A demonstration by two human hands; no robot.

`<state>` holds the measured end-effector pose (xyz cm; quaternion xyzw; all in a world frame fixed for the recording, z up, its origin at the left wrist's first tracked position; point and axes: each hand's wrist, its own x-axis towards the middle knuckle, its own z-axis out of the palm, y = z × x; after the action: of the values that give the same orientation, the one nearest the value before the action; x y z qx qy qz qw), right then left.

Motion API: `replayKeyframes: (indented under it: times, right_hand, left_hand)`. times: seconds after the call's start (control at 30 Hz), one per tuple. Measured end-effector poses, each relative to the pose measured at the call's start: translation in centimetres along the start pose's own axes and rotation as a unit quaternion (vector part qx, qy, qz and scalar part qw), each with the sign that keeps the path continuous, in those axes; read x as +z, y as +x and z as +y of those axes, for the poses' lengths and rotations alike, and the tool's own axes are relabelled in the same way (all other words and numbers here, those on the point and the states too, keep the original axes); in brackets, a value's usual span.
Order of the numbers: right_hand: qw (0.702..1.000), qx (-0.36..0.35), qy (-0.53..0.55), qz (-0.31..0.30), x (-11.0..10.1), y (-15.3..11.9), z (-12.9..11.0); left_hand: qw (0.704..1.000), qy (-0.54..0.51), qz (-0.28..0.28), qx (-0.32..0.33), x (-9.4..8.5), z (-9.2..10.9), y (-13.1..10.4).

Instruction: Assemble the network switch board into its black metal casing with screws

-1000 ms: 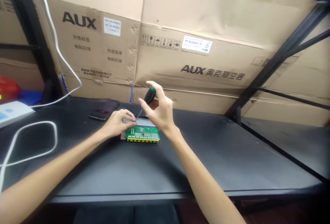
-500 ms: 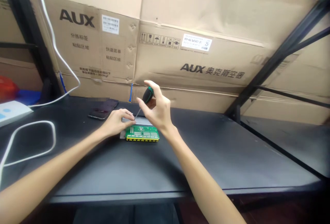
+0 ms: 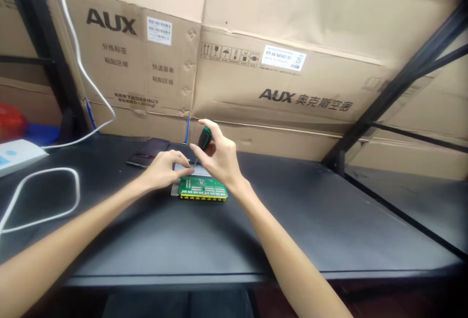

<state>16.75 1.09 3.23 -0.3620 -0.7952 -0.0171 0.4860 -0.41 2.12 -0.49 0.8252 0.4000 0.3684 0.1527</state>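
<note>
My right hand (image 3: 224, 158) grips a screwdriver (image 3: 205, 138) by its black and green handle, its thin shaft pointing down. The tip is at the fingertips of my left hand (image 3: 165, 168), closed in a pinch; whatever they hold is too small or hidden to tell. Just below lies a green circuit board (image 3: 203, 186) with a row of yellow ports along its near edge. Behind and under it shows a grey metal casing (image 3: 203, 170), partly covered by my hands.
A dark phone (image 3: 141, 159) lies left of my hands on the black table (image 3: 164, 240). A white cable (image 3: 76, 196) loops near a white box (image 3: 20, 154) at the left. Large cardboard boxes (image 3: 234, 84) stand behind, and black metal struts (image 3: 387, 93) slope down at the right.
My right hand has come down a little with the screwdriver, which now stands slightly steeper. My left hand stays pinched at the tip. The view has shifted slightly.
</note>
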Motion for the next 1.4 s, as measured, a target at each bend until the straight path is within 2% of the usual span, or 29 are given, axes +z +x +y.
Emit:
replayKeyframes:
  times: [0.43, 0.8, 1.03, 1.2, 1.4]
  right_hand:
    - [1.0, -0.008, 0.007, -0.01, 0.6, 0.0, 0.1]
    - [0.999, -0.033, 0.006, -0.019, 0.7, 0.0, 0.0]
    - [0.998, -0.035, 0.03, -0.049, 0.1, 0.1, -0.6]
    - [0.994, 0.012, 0.05, -0.093, -0.2, 0.1, -0.4]
    - [0.995, 0.024, 0.037, -0.085, -0.3, 0.1, -0.5]
  left_hand:
    - [1.0, 0.016, 0.0, 0.013, 0.0, -0.1, -0.1]
    - [1.0, 0.006, -0.008, -0.019, 0.4, 0.0, -0.2]
    - [0.999, -0.034, -0.032, -0.019, 0.2, 0.3, -0.2]
    - [0.999, -0.002, -0.045, -0.02, 0.1, 0.5, -0.2]
    - [1.0, -0.003, 0.0, -0.03, 0.3, 0.3, -0.2]
